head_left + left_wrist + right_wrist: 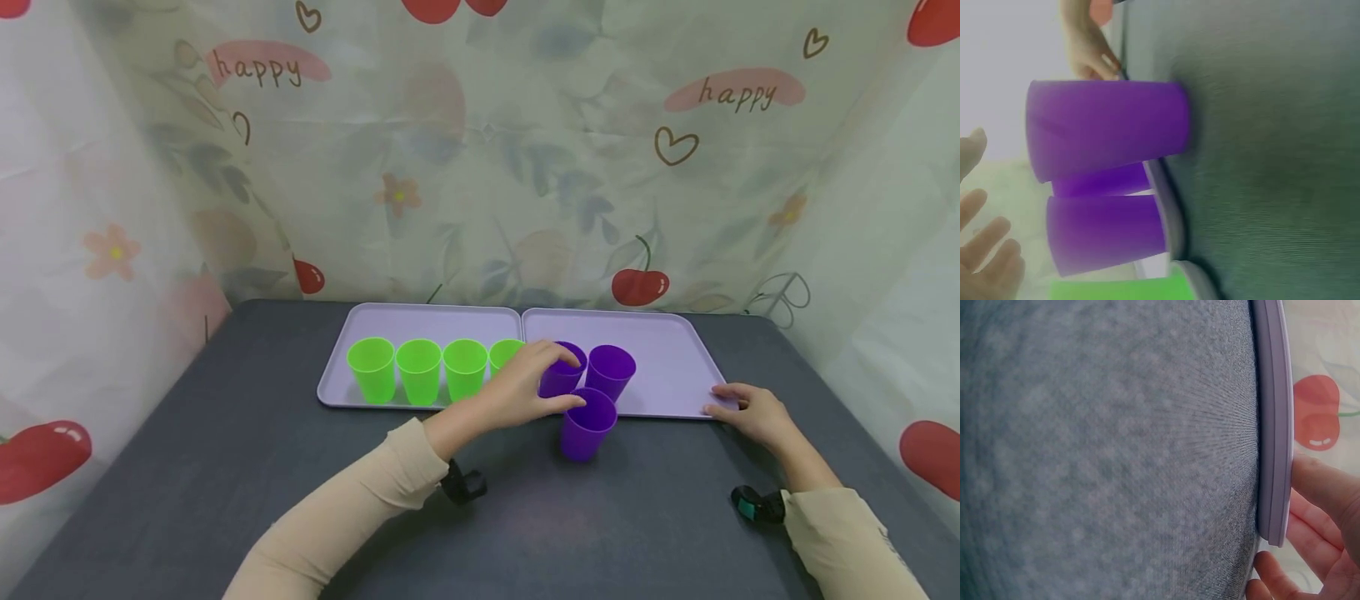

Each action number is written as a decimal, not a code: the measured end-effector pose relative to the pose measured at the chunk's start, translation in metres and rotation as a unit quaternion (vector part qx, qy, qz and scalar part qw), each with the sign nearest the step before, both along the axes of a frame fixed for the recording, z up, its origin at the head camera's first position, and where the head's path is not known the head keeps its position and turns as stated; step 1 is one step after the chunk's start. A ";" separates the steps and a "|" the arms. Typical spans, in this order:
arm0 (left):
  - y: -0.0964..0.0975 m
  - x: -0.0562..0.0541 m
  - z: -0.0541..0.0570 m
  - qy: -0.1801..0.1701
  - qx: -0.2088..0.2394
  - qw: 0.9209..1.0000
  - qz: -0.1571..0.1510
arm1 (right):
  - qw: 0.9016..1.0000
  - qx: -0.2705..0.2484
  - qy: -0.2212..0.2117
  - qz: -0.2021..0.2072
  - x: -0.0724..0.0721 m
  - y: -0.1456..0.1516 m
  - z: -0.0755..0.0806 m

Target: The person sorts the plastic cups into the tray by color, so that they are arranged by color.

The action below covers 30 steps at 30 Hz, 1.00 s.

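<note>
My left hand [528, 383] hovers just above three purple cups, thumb and fingers spread apart. In the left wrist view its fingers stand clear of the nearest purple cup [1107, 128]. That purple cup [587, 429] stands upright on the table in front of the right tray. Two more purple cups, one at the left [558, 382] partly behind my fingers and one at the right [611, 372], stand on the right tray [663, 358]. My right hand [761, 417] holds that tray's near right corner, its thumb on the rim [1274, 425].
Several green cups [418, 371] stand in a row on the left tray [442, 315], the rightmost partly hidden by my left hand. Both lilac trays lie side by side on the dark grey table [525, 533]. A patterned curtain [487, 167] hangs behind and at both sides.
</note>
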State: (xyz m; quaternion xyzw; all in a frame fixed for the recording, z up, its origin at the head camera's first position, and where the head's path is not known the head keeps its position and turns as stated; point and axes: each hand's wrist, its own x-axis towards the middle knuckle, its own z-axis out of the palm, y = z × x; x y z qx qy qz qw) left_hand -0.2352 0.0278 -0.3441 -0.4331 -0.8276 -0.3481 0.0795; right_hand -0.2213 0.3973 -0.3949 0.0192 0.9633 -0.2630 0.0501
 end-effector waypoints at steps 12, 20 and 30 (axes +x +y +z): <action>-0.016 0.025 -0.025 -0.064 -0.018 0.998 0.011 | 1.000 -0.002 -0.005 -0.005 -0.001 0.002 -0.002; -0.002 0.033 -0.035 -0.109 -0.011 0.993 0.034 | 1.000 -0.002 0.001 -0.004 0.000 0.000 -0.002; 0.016 0.034 -0.040 -0.109 0.011 0.992 0.069 | 1.000 -0.003 0.003 -0.003 0.000 0.000 -0.001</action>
